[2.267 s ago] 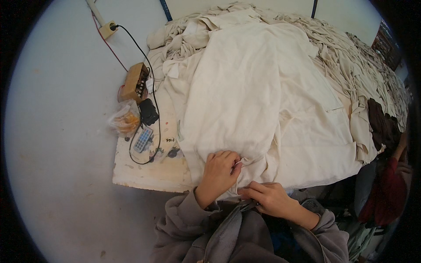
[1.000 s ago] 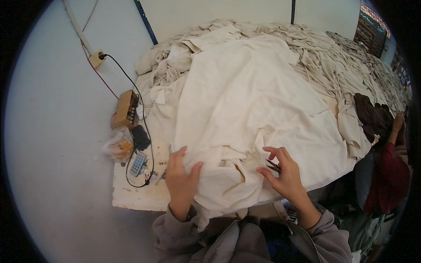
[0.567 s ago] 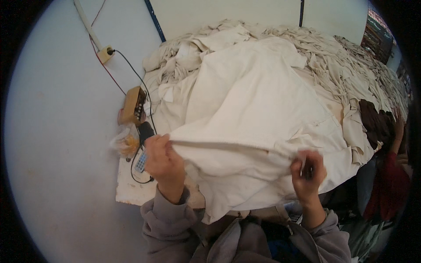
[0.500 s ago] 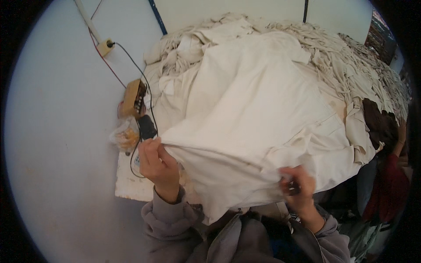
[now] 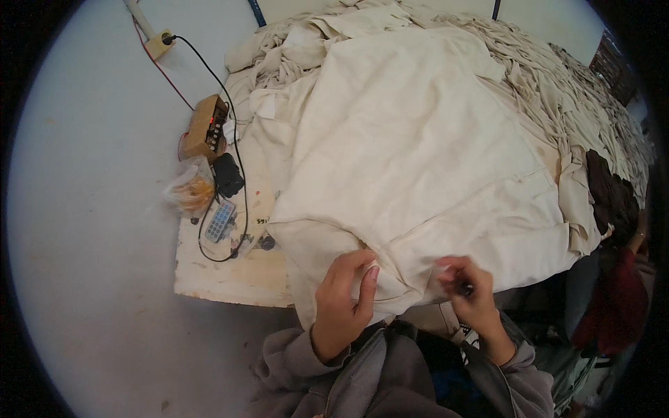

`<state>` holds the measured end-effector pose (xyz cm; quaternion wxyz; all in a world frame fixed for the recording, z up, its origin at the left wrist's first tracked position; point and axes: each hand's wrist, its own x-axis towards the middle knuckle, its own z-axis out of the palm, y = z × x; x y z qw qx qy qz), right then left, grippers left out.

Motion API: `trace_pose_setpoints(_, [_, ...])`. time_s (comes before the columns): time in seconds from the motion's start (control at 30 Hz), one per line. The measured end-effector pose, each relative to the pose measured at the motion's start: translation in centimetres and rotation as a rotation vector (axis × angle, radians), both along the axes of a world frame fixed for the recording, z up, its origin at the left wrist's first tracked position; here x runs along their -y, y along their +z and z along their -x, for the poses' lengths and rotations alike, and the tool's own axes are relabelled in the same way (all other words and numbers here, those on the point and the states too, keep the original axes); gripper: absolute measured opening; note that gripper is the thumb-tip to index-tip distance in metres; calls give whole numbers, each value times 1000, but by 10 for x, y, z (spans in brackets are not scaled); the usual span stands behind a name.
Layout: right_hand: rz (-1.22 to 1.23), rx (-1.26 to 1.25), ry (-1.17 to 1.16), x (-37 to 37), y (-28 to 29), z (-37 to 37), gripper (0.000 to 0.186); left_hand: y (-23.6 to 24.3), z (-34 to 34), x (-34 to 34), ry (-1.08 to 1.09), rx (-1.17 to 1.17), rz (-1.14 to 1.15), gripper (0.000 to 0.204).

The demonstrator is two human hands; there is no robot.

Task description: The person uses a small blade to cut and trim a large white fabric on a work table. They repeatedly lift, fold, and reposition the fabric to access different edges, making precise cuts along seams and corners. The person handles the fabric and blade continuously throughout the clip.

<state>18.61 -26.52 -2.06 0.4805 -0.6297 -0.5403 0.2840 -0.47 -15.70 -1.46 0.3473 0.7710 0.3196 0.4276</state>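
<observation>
At the near edge of the table (image 5: 230,282), my left hand (image 5: 341,303) had thumb and fingertips pinched tight on a fold of the cream cloth (image 5: 397,139), which lay spread wide before me, bunched right there! Across from it, my right hand (image 5: 477,303), blurred, curled closed round a small dark tool (image 5: 465,288); whether it touched cloth, I couldn't tell. Off left lay a remote control (image 5: 221,221), just beside a clear plastic bag (image 5: 191,189).

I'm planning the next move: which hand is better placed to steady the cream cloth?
Probably the left hand: its grip appears to pinch a bit of the cream cloth, while the blurred right hand holds a small dark object.
</observation>
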Motion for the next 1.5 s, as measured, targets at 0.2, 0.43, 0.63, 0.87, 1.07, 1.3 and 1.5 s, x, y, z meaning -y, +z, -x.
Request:
trace_pose_setpoints(0.2, [9,-123,-156,-3,-5,-21,32,-15,-6,-15,30,-153,460,18])
trace_pose_setpoints(0.43, [-13,412,-168,-17,-15,-29,43,-7,-29,-18,214,-192,92,36])
trace_pose_setpoints(0.63, [76,578,-195,-16,-21,-28,41,-21,-41,-29,207,-379,-101,32])
trace_pose_setpoints(0.87, [56,561,-203,-18,-20,-27,38,-34,-37,-32,248,-266,13,11])
trace_pose_setpoints(1.07, [79,566,-203,-15,-22,-27,41,-41,-32,-34,218,99,180,3])
trace_pose_setpoints(1.3, [-23,427,-173,-18,-18,-28,44,-35,-30,-31,135,453,332,3])
trace_pose_setpoints(1.5, [-54,362,-160,-31,16,-8,33,-29,-34,-31,53,541,281,6])
